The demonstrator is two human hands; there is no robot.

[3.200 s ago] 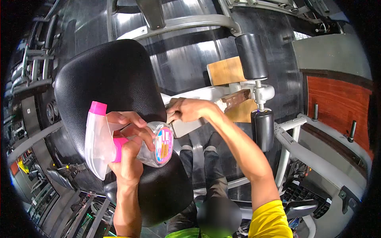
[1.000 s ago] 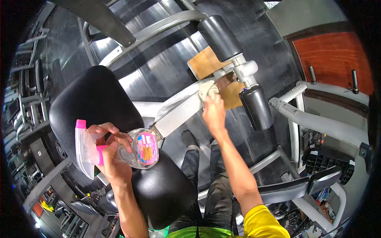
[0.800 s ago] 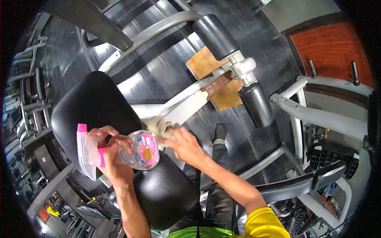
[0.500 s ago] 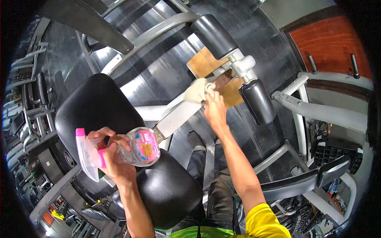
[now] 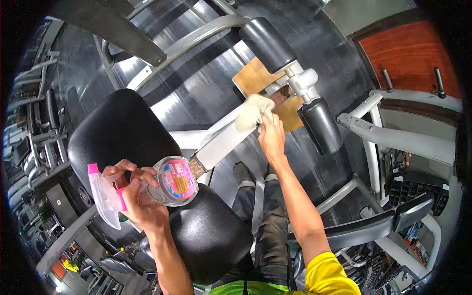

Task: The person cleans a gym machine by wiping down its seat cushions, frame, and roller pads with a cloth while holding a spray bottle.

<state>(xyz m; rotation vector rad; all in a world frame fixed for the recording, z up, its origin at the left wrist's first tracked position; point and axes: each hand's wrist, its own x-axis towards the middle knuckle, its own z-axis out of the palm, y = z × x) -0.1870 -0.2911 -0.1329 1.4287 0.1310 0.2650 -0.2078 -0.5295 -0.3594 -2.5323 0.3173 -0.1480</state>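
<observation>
My left hand (image 5: 140, 194) is wrapped round the neck of a clear spray bottle (image 5: 178, 181) with a pink and white nozzle, tilted on its side above the black seat pads. A pale cloth (image 5: 254, 112) is bunched in the closed fingers of my right hand (image 5: 271, 132). The cloth lies against the upper part of a white metal beam (image 5: 221, 147), near its brown worn end. Beyond that end are two black foam rollers (image 5: 269, 44) on a white bracket. A black backrest pad (image 5: 123, 132) is at the left, and a black seat pad (image 5: 209, 236) sits below the bottle.
Tan boards (image 5: 255, 76) lie beneath the beam by the rollers. A curved grey frame tube (image 5: 196, 39) crosses the top. White frame bars (image 5: 403, 137) and another black pad (image 5: 354, 233) stand at the right. My feet (image 5: 242, 172) are below the beam.
From the bottle end of the beam, my right hand has moved the cloth up toward the rollers, and slightly further right since the last frame. The bottle has tilted a little in my left hand.
</observation>
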